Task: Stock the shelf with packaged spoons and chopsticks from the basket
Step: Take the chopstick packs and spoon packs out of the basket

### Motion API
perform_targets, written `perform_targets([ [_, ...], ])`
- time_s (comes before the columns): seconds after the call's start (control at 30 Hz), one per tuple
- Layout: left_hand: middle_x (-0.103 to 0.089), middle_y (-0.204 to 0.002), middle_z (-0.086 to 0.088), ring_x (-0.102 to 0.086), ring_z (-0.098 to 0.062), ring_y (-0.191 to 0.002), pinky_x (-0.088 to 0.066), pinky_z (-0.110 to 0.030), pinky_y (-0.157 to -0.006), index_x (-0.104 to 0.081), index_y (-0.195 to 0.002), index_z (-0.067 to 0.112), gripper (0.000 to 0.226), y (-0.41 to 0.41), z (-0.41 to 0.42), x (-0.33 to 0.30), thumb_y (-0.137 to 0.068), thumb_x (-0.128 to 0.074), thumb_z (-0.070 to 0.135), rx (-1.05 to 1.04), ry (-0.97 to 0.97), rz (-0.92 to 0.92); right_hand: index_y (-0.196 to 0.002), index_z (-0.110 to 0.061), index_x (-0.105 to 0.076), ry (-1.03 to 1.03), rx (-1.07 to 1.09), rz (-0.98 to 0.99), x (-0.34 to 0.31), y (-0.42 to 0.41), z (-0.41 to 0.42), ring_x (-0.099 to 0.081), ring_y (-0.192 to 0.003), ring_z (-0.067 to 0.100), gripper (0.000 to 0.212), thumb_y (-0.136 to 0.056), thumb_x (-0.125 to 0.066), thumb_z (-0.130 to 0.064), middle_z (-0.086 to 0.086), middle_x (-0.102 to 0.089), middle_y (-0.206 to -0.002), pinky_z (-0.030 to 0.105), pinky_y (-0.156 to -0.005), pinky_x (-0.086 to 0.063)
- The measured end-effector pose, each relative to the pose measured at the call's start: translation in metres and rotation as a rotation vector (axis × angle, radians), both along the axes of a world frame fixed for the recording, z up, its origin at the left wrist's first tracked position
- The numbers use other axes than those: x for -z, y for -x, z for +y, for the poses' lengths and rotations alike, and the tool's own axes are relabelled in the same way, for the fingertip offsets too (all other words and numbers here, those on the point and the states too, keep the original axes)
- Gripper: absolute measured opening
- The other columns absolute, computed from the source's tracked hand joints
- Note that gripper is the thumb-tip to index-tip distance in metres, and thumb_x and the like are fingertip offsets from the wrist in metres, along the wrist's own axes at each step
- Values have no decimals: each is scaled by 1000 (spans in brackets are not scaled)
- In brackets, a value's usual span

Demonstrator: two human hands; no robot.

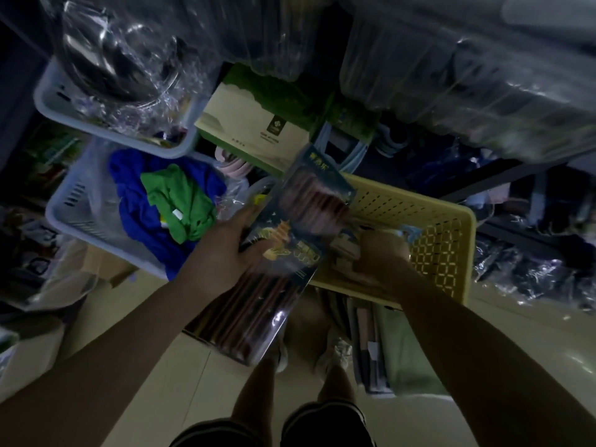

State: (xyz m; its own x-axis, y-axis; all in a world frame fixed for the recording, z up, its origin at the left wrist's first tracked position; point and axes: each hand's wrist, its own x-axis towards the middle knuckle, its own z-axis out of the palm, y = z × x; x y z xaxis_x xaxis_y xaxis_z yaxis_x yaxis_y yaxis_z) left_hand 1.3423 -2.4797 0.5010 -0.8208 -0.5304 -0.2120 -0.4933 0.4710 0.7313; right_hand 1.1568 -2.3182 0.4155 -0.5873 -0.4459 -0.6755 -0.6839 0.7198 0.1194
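So the pack of chopsticks [283, 253] is up in the air right over the near-left corner of the yellow basket [445, 240], tilted so its top end points away toward the shelving. It's a long clear sleeve with dark printed card in the middle and reddish-brown sticks showing through both ends. The left hand [225, 250] has it, grip wrapped around the pack's left edge about midway, thumb across the front. The right hand [383, 250] is down inside the basket with the fingers curled over, but it's dim and blurry in there, so can't tell what, if anything, that grip is pinching.

The basket sits on the pale tiled floor [180, 366]. Just left of it is a grey crate [64, 214] with blue and green cloth [174, 198] heaped inside, and another grey crate [51, 98] further back full of crinkly plastic-wrapped stuff. Between them at the back is a beige and green box [258, 124]. More plastic-wrapped goods [483, 75] hang over the top right.
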Motion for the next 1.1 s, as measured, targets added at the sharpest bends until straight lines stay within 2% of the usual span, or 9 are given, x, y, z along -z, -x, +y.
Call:
perform_targets([
  [0.1, -59, -120, -18, -57, -25, -103, -30, -14, -62, -43, -129, 3, 50, 0, -3, -2, -86, -59, 23, 55, -71, -172, -109, -14, -55, 90, 69, 111, -34, 7, 12, -64, -98, 27, 42, -77, -66, -38, 8, -66, -106, 33, -73, -49],
  [0.2, -57, -102, -9, -57, -26, -94, -36, -22, -64, -43, -120, 3, 46, 3, 0, -15, -83, -62, 24, 134, -85, -176, -107, -12, -56, 162, 169, 46, -72, 11, 33, -64, -97, 31, 46, -75, -65, -44, 10, -65, -103, 33, -70, -48],
  [0.33, -57, -109, -8, -58, -26, -96, -47, -36, -74, -39, -118, 10, 43, 14, 20, -47, -85, -60, 27, 279, -19, -148, -103, -11, -55, 343, 505, -205, -115, 3, 81, -60, -89, 30, 41, -77, -68, -40, 6, -55, -86, 29, -68, -39],
  [0.5, -53, -111, 2, -54, -17, -101, -44, -31, -76, -35, -126, 17, 47, 31, 67, -91, -87, -56, 31, 346, -38, -20, -84, -9, -61, 744, 1034, -460, -171, -19, 172, -54, -66, 18, 6, -86, -61, -15, 4, -57, -72, 24, -55, -41],
  [0.63, -47, -110, 8, -47, -10, -104, -38, -27, -81, -37, -116, 25, 35, 53, 128, -123, -87, -57, 23, 370, -82, 139, -68, -9, -56, 1019, 1296, -460, -204, -28, 259, -52, -52, 22, 21, -90, -55, -13, 9, -54, -57, 26, -49, -39],
  [0.77, -46, -97, 19, -45, 4, -92, -35, -18, -78, -36, -107, 26, 31, 83, 219, -142, -87, -57, 16, 372, -125, 282, -66, -4, -53, 1141, 1387, -386, -224, -24, 349, -44, -31, 20, 27, -85, -56, -22, 9, -48, -39, 22, -34, -34],
  [0.83, -44, -97, 24, -44, 14, -89, -34, -18, -82, -36, -108, 25, 30, 97, 271, -149, -88, -56, 15, 349, -215, 295, -71, -3, -55, 1189, 1397, -370, -234, -22, 393, -44, -32, 24, 27, -81, -58, -27, 12, -49, -42, 26, -38, -36],
  [1.0, -59, -104, 6, -56, -20, -107, -44, -43, -97, -44, -92, 40, 32, 141, 383, -174, -86, -59, 12, 317, -390, 393, -69, -6, -58, 1251, 1329, -245, -265, -6, 497, -50, -52, 27, 24, -81, -62, -26, 15, -52, -56, 37, -55, -40],
  [1.1, -61, -100, 6, -56, -16, -97, -42, -33, -90, -45, -89, 36, 30, 169, 440, -201, -85, -59, 10, 246, -438, 506, -77, 2, -59, 1309, 1271, -244, -294, 11, 548, -50, -55, 28, 28, -83, -60, -26, 18, -52, -64, 33, -54, -39],
])
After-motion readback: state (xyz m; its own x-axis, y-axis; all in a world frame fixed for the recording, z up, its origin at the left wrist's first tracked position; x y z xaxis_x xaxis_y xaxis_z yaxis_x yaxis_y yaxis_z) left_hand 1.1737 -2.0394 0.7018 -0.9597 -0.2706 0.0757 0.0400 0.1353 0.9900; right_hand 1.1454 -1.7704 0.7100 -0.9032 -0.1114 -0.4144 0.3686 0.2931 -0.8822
